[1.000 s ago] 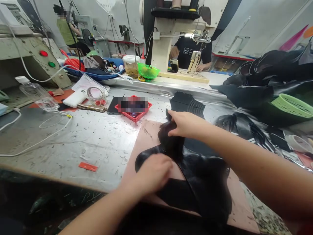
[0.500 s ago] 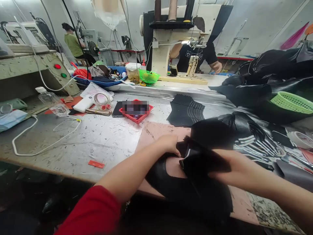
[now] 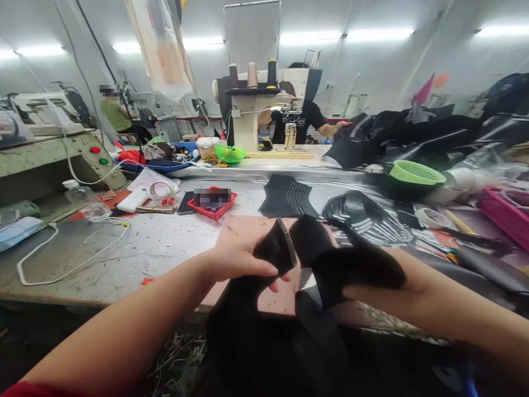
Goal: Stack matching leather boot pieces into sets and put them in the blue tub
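Observation:
My left hand [image 3: 235, 260] pinches the narrow end of a curved black leather piece [image 3: 243, 336] between thumb and fingers; a pale strip shows along that end. My right hand [image 3: 390, 292] is closed round a folded black part [image 3: 351, 270], blurred, with most of its fingers hidden behind it. Whether both hands hold one and the same piece I cannot tell. The leather is lifted above a pink mat [image 3: 239, 229] and hangs over the table's front edge. Just beyond the mat lies a flat black leather piece [image 3: 287, 196] with ridged lines.
Striped black pieces [image 3: 363, 215] lie behind my right hand, near a roll of tape [image 3: 432, 218] and a green basket [image 3: 417, 172]. Left of the mat are a red tray [image 3: 212, 212] and a plastic bottle [image 3: 86, 201]. A co-worker [image 3: 295, 124] sits behind a sewing machine [image 3: 248, 121].
My hands have moved apart, raising the black leather off the mat, and its left end has turned upright. The view has tilted up and right. The co-worker's hand now touches black material.

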The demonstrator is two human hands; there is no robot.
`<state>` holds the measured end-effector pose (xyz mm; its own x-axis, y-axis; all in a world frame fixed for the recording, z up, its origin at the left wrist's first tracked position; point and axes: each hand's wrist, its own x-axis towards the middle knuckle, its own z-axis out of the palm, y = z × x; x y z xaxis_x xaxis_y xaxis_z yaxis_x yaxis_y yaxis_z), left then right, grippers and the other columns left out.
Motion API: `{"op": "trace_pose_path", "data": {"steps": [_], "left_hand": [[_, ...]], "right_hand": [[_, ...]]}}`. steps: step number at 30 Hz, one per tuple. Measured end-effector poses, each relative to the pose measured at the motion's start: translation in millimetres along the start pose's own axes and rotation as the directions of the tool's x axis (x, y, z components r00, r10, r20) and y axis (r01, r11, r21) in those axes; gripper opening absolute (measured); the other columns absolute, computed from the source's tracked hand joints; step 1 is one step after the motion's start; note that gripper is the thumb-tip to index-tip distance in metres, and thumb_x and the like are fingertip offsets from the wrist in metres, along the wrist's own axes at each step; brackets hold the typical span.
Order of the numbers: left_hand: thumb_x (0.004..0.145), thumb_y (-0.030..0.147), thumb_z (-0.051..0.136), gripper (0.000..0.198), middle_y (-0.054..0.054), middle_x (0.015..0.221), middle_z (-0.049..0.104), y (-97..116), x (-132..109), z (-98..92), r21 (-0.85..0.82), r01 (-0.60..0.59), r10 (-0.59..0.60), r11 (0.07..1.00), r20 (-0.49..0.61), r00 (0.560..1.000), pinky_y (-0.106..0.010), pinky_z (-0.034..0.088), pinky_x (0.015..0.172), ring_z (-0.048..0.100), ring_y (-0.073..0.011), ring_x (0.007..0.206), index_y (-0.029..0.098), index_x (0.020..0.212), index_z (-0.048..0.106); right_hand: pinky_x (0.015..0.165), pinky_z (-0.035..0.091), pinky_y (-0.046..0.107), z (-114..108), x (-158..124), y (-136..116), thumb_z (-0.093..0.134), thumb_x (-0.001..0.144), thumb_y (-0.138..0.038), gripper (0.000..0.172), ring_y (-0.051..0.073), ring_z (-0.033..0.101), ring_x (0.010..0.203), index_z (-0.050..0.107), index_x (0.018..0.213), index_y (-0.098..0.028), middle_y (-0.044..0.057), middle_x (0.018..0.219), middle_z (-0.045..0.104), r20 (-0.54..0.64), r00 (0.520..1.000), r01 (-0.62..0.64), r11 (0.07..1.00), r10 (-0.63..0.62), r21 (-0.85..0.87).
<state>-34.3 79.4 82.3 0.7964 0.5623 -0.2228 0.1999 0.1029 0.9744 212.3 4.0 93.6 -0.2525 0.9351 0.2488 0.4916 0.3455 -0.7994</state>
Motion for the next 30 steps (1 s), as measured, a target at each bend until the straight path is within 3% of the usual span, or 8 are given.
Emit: {"op": "trace_pose_path", "data": {"steps": [2, 5, 9, 19, 24, 30], "left_hand": [[0.069, 0.011, 0.061, 0.051, -0.005, 0.086, 0.068, 10.4, -3.9, 19.6, -0.046, 0.042, -0.041, 0.998, 0.007, 0.999, -0.028, 0.052, 0.062, 0.066, -0.0170, 0.068, 0.019, 0.117, 0.048], [0.068, 0.014, 0.062, 0.038, -0.003, 0.082, 0.068, 20.2, -5.9, 38.6, -0.084, 0.105, -0.105, 0.991, 0.001, 0.994, -0.026, 0.051, 0.061, 0.065, -0.0159, 0.066, 0.018, 0.106, 0.057], [0.066, 0.016, 0.063, 0.028, -0.001, 0.071, 0.069, 23.7, -6.1, 50.1, -0.107, 0.130, -0.129, 0.986, 0.020, 0.991, -0.027, 0.051, 0.061, 0.064, -0.0168, 0.064, 0.017, 0.095, 0.062], [0.068, 0.013, 0.060, 0.017, -0.002, 0.068, 0.069, 24.2, -3.7, 62.8, -0.148, 0.056, -0.051, 0.987, 0.036, 0.998, -0.028, 0.052, 0.068, 0.063, -0.0146, 0.060, 0.016, 0.082, 0.067], [0.064, 0.017, 0.062, 0.017, -0.001, 0.065, 0.068, 24.0, -0.6, 63.3, -0.095, 0.117, -0.122, 0.989, -0.052, 0.991, -0.029, 0.052, 0.065, 0.063, -0.0163, 0.059, 0.016, 0.081, 0.066], [0.059, 0.017, 0.061, 0.020, 0.000, 0.062, 0.066, 27.3, 4.9, 65.4, 0.018, 0.115, -0.111, 0.993, -0.150, 0.982, -0.027, 0.051, 0.060, 0.062, -0.0161, 0.058, 0.015, 0.079, 0.065]], "right_hand": [[0.062, 0.056, 0.033, 0.6, -1.2, -6.0, 0.066, 0.065, -0.023, 0.024, 0.024, 0.067, 0.071, 0.069, 0.088, -0.024, 0.000, 0.079, 0.071, 0.042, 0.999, -0.018, 1.000, 0.018, 0.009], [0.080, 0.052, 0.036, 2.1, -5.4, -9.8, 0.069, 0.059, -0.018, 0.045, 0.025, 0.063, 0.090, 0.063, 0.103, -0.021, 0.003, 0.098, 0.069, -0.067, 0.998, -0.009, 1.000, 0.010, 0.024], [0.083, 0.049, 0.037, 3.4, -14.3, -8.3, 0.070, 0.059, -0.019, 0.047, 0.024, 0.061, 0.093, 0.059, 0.106, -0.019, 0.004, 0.102, 0.066, -0.128, 0.992, 0.009, 0.999, -0.003, 0.045], [0.080, 0.049, 0.035, 2.3, -27.3, -7.2, 0.072, 0.061, -0.019, 0.045, 0.023, 0.061, 0.091, 0.060, 0.105, -0.022, 0.001, 0.096, 0.067, -0.190, 0.982, 0.027, 0.997, -0.013, 0.070], [0.078, 0.049, 0.034, 2.3, -30.3, -3.1, 0.072, 0.060, -0.017, 0.052, 0.023, 0.061, 0.091, 0.056, 0.110, -0.023, 0.000, 0.097, 0.066, -0.201, 0.979, 0.040, 0.999, -0.033, 0.030], [0.084, 0.046, 0.036, 1.1, -28.4, 1.2, 0.072, 0.061, -0.016, 0.058, 0.023, 0.058, 0.097, 0.053, 0.115, -0.023, 0.002, 0.105, 0.062, -0.188, 0.980, 0.067, 0.997, -0.070, -0.024]]}}
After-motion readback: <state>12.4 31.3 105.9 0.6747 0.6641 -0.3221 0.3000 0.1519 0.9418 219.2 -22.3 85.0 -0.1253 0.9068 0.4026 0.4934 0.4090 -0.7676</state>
